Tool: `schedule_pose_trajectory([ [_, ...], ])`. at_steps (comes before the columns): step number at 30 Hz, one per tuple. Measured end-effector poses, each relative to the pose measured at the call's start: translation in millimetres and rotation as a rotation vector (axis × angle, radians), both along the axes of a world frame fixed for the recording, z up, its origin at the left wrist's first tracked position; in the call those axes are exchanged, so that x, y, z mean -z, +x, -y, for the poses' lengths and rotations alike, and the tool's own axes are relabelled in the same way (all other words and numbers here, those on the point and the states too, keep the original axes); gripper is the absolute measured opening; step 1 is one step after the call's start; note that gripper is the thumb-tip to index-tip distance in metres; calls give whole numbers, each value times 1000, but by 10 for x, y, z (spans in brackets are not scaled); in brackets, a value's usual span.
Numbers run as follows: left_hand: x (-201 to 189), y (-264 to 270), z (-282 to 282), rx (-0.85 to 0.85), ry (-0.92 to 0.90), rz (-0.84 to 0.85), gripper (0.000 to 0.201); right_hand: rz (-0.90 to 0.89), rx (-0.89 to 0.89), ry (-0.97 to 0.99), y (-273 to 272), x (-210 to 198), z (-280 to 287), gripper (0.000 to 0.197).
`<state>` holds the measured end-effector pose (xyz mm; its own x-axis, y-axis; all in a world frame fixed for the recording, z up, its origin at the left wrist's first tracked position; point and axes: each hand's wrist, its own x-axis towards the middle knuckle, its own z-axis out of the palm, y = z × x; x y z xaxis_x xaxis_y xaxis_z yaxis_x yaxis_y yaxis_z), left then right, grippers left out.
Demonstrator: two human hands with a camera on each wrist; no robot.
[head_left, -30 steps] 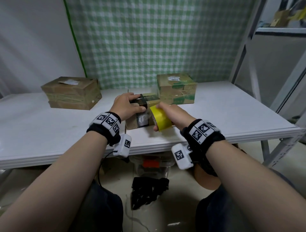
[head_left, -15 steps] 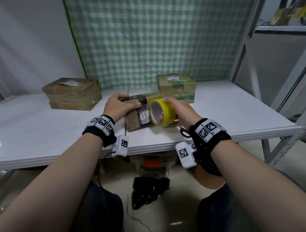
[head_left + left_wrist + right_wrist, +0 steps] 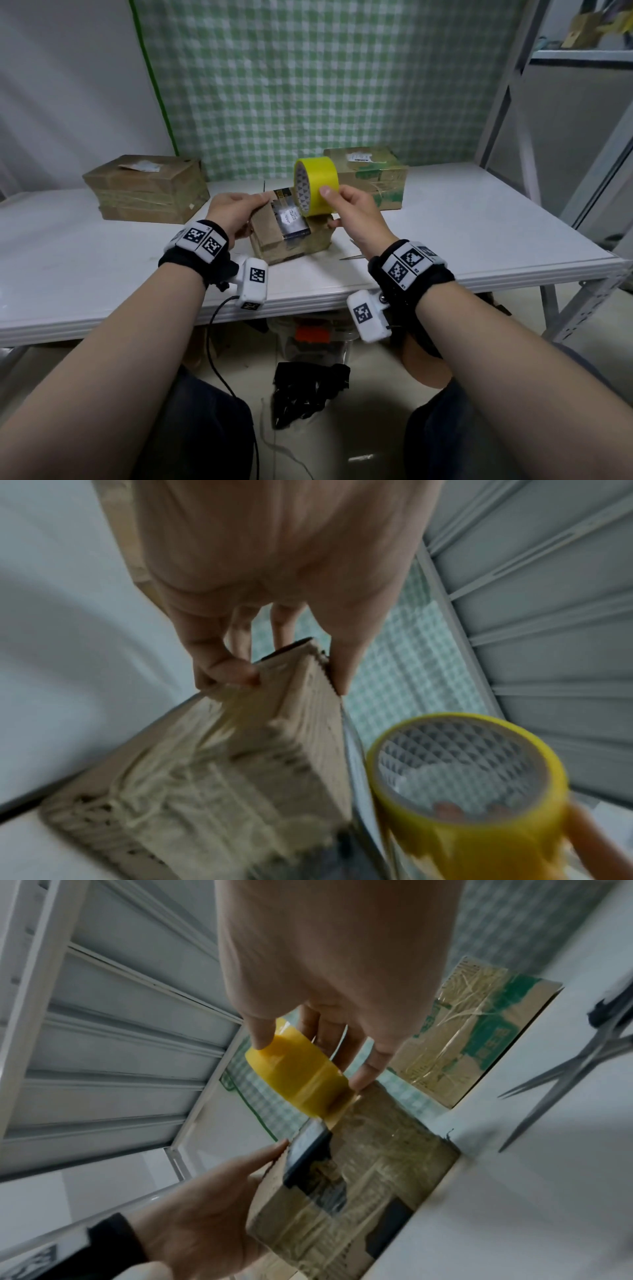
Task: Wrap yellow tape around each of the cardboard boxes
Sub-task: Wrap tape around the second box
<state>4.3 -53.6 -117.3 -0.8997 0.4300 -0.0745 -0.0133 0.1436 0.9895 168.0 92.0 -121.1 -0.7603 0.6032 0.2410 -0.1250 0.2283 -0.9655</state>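
A small cardboard box [image 3: 274,240] [image 3: 240,764] [image 3: 363,1175] stands near the front edge of the white table [image 3: 479,233], tipped up on its near edge. My left hand [image 3: 233,214] [image 3: 270,653] grips its upper left corner, thumb on one face and fingers behind. My right hand [image 3: 349,209] [image 3: 318,1031] holds the yellow tape roll [image 3: 317,185] [image 3: 469,788] [image 3: 298,1074] above the box's top, thumb on the outer band. A strip of tape runs from the roll down onto the box.
A flat cardboard box [image 3: 147,188] lies at the back left and a green-printed box [image 3: 373,178] [image 3: 476,1031] at the back right. Scissors [image 3: 561,1069] [image 3: 352,255] lie open on the table right of the small box. A metal shelf frame [image 3: 513,85] rises at the right.
My right hand has lifted the tape roll from the box's near right side up over its top. The left hand has tilted the box's top toward me.
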Motion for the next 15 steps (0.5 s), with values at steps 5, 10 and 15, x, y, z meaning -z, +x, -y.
schedule_pose_trajectory([
  [5, -2, 40, -44, -5, -23, -33, 52, 35, 36, 12, -251, 3, -9, 20],
  [10, 49, 51, -103, 146, -175, -282, 65, 26, 73, 8, -392, -108, 68, 16],
  [15, 108, 159, -96, 335, -307, -444, 58, 97, 90, 111, -321, -133, 93, 27],
])
